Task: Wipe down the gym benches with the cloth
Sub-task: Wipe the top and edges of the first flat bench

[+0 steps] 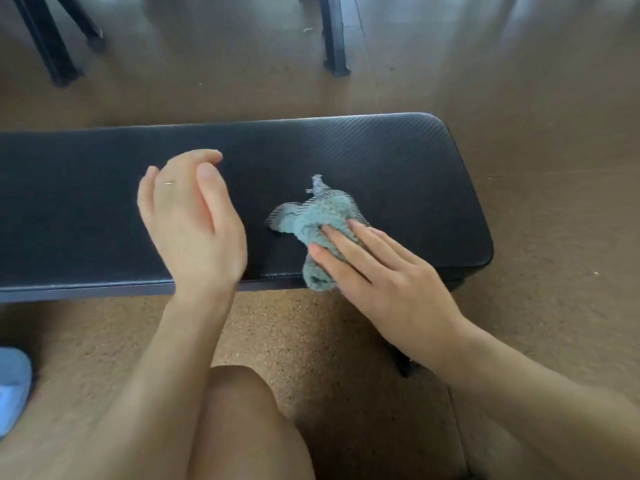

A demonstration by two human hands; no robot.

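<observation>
A black padded gym bench (pixel 398 161) runs across the view from the left edge to a rounded right end. A crumpled green cloth (pixel 315 223) lies on the pad near its front edge, partly hanging over it. My right hand (pixel 388 275) rests flat on the cloth's near side, fingers spread and pressing it onto the pad. My left hand (pixel 190 220) hovers over the bench to the left of the cloth, fingers apart and slightly curled, holding nothing.
The floor (pixel 554 168) is brown cork-like matting. Black metal legs of other equipment (pixel 334 39) stand behind the bench, with more black legs (pixel 45 39) at the far left. My bare knee (pixel 239 410) is in front of the bench. A light blue slipper (pixel 12 386) shows at the left edge.
</observation>
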